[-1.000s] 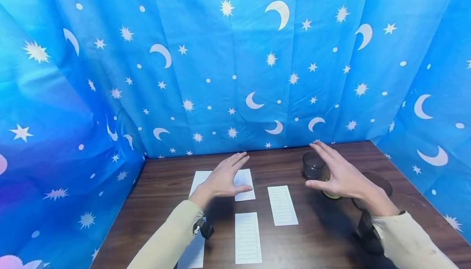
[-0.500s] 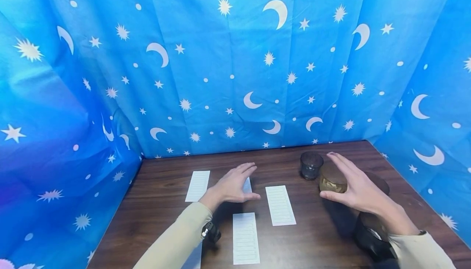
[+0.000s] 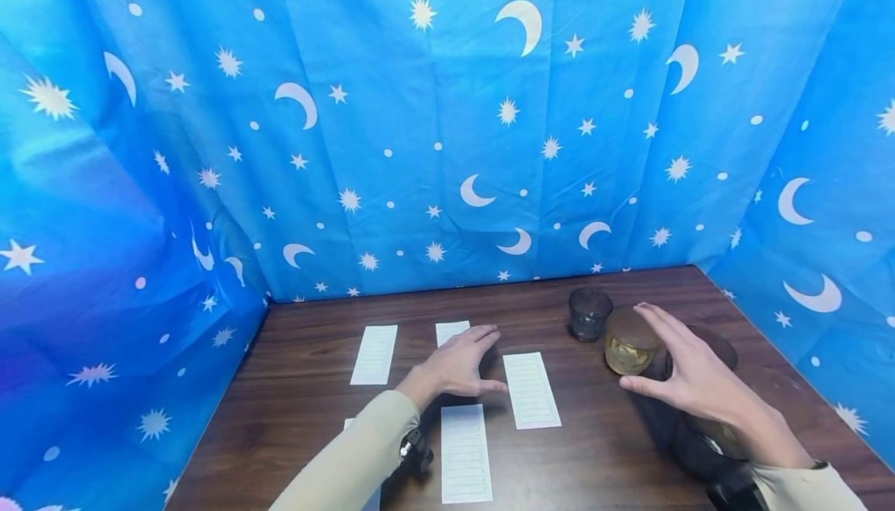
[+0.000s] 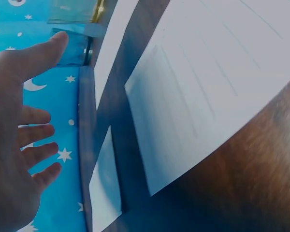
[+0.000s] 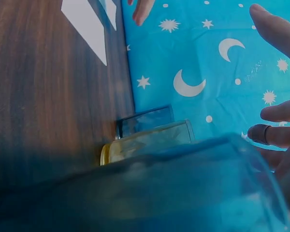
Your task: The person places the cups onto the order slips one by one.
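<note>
Left hand (image 3: 457, 363), right hand (image 3: 713, 387) shifted right, lower in frame | both spread, empty | probably positioning near paper (image 3: 531, 394), glass (image 3: 627, 354) | gripping needs fingers curled

We identify a curtained-off tabletop space, its wider building type unclear: blue fabric (image 3: 391, 123) printed with moons and stars screens three sides of a dark wood-grain table (image 3: 280, 394).

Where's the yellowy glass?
In the head view, the yellowy glass stands on the right side of the table, between the small dark glass on its left and the person's right hand on its right.
</note>
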Motion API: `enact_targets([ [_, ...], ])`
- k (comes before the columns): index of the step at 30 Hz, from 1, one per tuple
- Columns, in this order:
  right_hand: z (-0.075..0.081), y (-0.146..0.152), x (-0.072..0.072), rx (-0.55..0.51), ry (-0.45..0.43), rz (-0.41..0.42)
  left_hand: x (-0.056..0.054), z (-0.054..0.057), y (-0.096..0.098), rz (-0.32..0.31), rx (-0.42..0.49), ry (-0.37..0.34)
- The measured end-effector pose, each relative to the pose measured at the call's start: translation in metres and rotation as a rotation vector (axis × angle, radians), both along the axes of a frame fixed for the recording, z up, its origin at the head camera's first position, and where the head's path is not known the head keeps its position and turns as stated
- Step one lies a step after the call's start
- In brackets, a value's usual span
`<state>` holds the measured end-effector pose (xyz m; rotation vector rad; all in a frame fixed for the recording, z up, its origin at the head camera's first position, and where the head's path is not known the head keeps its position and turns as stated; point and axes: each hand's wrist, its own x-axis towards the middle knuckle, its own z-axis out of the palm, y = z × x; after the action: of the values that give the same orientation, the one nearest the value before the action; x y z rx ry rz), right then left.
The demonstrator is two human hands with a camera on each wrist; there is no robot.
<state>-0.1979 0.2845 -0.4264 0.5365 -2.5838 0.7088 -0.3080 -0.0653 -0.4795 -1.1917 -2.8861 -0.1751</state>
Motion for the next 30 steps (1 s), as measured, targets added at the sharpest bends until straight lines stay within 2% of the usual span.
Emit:
enact_targets([
  [9, -0.008, 0.009, 0.01, 0.001, -0.053, -0.04, 0.003, -0.015, 0.011, 0.006, -0.046, -0.046],
  [13, -0.01, 0.01, 0.011, -0.006, -0.07, -0.054, 0.004, -0.017, 0.013, 0.022, -0.066, -0.051],
  [19, -0.013, 0.014, 0.018, 0.006, -0.076, -0.088, 0.008, -0.018, 0.017, 0.004, -0.078, -0.053],
  [26, -0.019, 0.025, 0.033, -0.01, -0.033, -0.108, 0.01, -0.021, 0.022, -0.012, -0.102, -0.024],
  [30, -0.025, 0.031, 0.043, -0.042, -0.001, -0.127, 0.012, -0.022, 0.024, -0.011, -0.103, -0.032],
])
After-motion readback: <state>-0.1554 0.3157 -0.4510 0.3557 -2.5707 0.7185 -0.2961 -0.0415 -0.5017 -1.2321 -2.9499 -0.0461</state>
